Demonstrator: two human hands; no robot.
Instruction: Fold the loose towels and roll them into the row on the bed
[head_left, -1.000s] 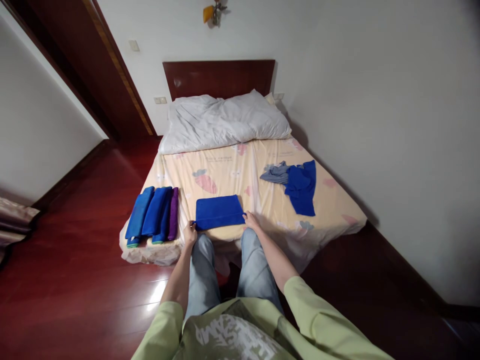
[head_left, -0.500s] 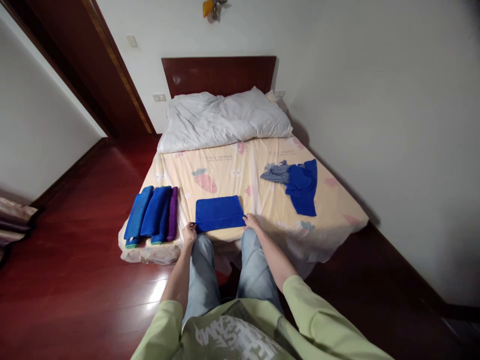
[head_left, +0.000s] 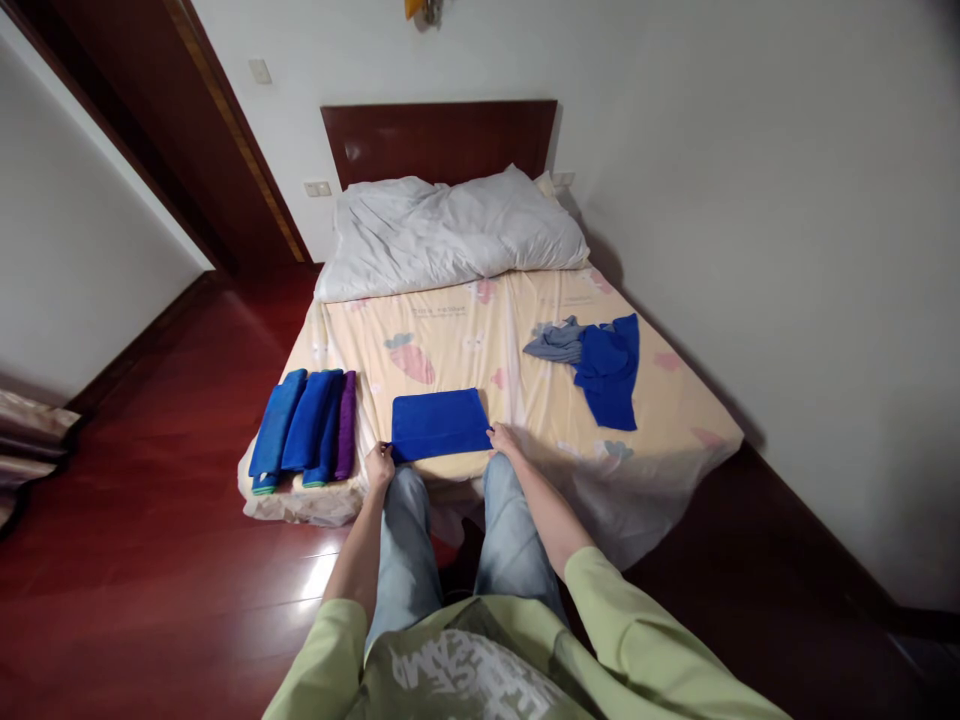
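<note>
A blue towel, folded into a flat rectangle, lies at the near edge of the bed. My left hand is closed on its near left corner. At the near right corner, my right hand pinches the same towel. To the left lie several folded or rolled towels side by side: a lighter blue one, darker blue ones and a purple one. A crumpled blue cloth and a grey cloth lie together on the right side of the bed.
The bed's patterned yellow sheet hangs over its near edge. A white quilt lies bunched against the dark wooden headboard. Walls stand on both sides, and a striped fabric shows at far left above the red wooden floor.
My view has tilted slightly downward. Both hands keep their hold on the folded blue towel's near corners, and the towel lies as before.
</note>
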